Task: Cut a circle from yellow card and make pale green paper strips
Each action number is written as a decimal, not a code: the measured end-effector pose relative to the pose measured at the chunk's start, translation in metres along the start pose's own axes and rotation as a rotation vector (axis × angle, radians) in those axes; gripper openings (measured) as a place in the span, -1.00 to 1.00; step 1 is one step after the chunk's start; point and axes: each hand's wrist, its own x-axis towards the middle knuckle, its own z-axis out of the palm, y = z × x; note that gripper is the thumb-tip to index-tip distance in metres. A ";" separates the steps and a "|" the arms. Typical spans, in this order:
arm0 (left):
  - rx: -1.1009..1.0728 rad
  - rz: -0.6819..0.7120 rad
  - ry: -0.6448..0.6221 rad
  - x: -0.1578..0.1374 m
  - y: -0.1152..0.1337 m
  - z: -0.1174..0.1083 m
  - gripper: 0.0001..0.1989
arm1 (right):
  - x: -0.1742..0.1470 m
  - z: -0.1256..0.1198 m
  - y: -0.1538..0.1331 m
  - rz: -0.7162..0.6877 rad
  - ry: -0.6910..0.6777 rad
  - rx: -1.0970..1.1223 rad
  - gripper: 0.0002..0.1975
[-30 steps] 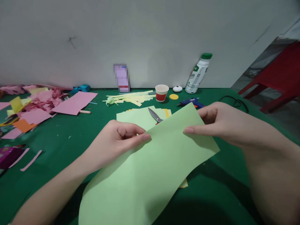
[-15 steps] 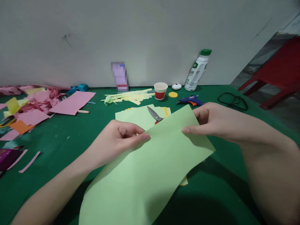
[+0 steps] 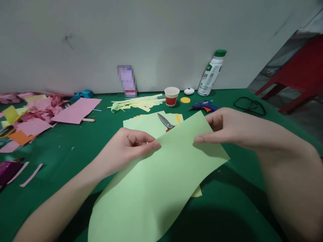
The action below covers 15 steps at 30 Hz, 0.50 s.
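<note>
Presently hand-held: green sheet (image 3: 151,188)

Hours read from the sheet's middle.
Pink paper scraps (image 3: 47,107), heaped: ten o'clock.
Left hand (image 3: 130,144): eleven o'clock, thumb and fingers pinching the upper edge.
Sheet: central foreground, curving toward six, over a paper stack (image 3: 143,124).
Scissors (image 3: 165,120), partly hidden: twelve.
Red-and-white cup (image 3: 172,97): twelve, farther.
Glue gun (image 3: 204,106): one.
Right hand (image 3: 225,127): two, pinching near the upper corner.
</note>
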 end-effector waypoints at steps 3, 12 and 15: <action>0.015 0.005 -0.012 0.000 0.000 0.001 -0.72 | -0.001 -0.001 -0.002 0.042 -0.018 -0.055 -0.83; -0.006 -0.011 -0.003 0.001 0.001 0.000 -0.75 | -0.001 -0.002 -0.002 0.062 -0.047 -0.099 -0.82; -0.001 -0.010 -0.011 0.001 0.000 0.001 -0.74 | 0.000 -0.002 -0.001 0.062 -0.030 -0.119 -0.81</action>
